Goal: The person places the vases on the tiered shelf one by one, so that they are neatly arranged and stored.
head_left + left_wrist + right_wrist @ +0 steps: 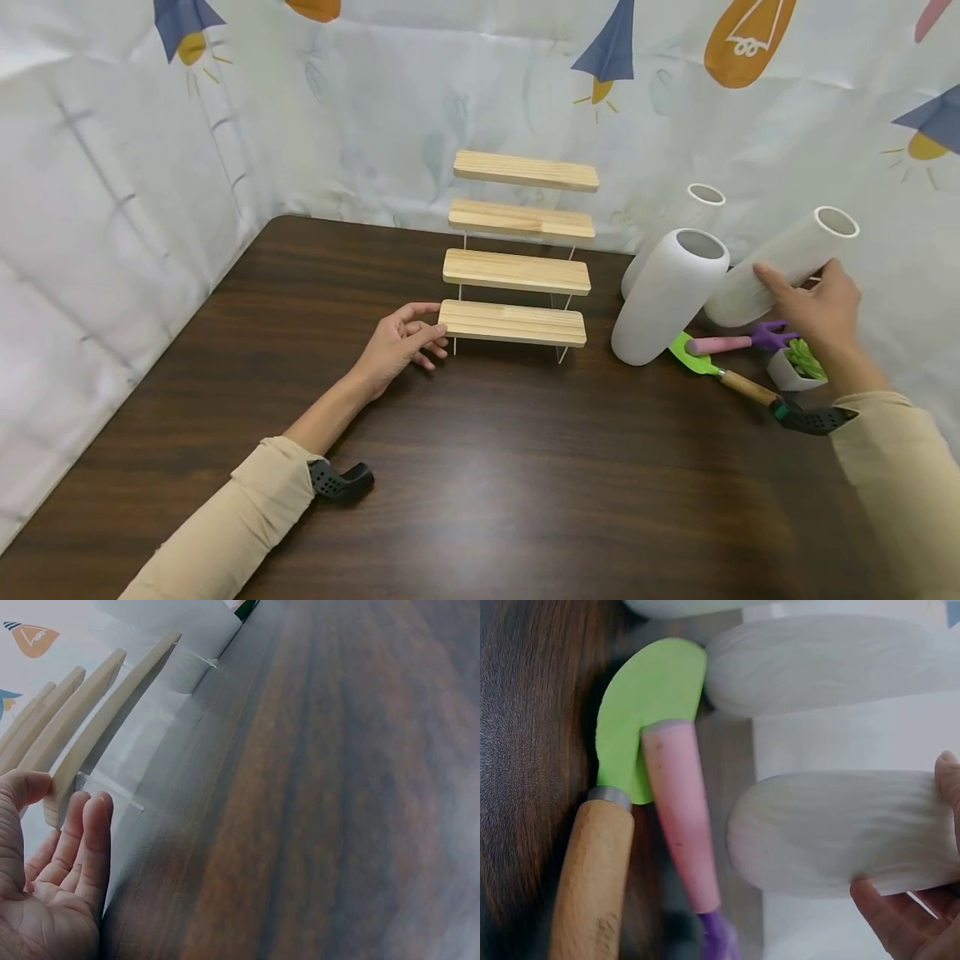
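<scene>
Near the head view's centre, the person's left grip (401, 343) pinches the lowest wooden shelf (512, 322); at right, the right grip (823, 308) clasps a white vase (787, 250).

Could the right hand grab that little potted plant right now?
Probably not: the right hand is holding a white vase. The potted plant sits close by, though, so setting the vase down would likely do.

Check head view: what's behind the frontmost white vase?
Another white vase, its rim and left edge visible. The front vase covers much of its lower body; anything else hidden there can't be told.
</scene>
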The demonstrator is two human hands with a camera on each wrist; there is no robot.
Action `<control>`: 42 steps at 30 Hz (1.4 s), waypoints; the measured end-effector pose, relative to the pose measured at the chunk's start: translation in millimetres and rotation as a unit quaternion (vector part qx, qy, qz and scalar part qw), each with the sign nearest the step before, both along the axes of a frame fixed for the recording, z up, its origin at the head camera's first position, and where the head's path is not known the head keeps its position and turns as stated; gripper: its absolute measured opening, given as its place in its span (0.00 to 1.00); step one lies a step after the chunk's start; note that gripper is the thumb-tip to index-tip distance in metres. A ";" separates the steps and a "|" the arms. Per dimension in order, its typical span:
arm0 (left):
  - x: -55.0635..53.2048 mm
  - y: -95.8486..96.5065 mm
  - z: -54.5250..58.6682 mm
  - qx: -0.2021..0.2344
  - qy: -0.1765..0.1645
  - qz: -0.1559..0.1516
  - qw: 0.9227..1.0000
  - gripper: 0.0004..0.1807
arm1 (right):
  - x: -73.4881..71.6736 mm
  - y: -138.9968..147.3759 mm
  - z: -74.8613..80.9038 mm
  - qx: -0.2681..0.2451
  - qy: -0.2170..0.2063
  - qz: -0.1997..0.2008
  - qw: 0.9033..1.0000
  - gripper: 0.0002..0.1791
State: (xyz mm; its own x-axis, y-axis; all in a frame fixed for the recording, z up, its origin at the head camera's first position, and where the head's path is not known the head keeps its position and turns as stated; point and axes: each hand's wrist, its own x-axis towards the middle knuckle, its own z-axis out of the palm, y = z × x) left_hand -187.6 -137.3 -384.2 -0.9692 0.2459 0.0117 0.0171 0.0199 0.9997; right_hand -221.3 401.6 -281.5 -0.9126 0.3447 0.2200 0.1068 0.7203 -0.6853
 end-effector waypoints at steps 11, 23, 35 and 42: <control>0.6 -2.3 -1.3 0.006 0.004 -0.004 1.000 0.28 | 47.1 -1.7 25.1 -0.003 0.034 0.013 0.999 0.16; 3.3 -1.7 -1.9 -0.005 0.011 -0.007 1.000 0.28 | 87.4 -6.4 14.0 0.074 0.045 0.039 0.996 0.20; 5.1 -2.4 0.6 -0.007 0.017 -0.012 1.000 0.28 | 116.4 -25.5 11.0 0.055 0.072 0.073 0.993 0.19; 5.7 -2.0 0.4 -0.008 0.015 -0.007 1.000 0.27 | 130.3 -38.7 13.2 0.027 0.076 0.086 0.993 0.14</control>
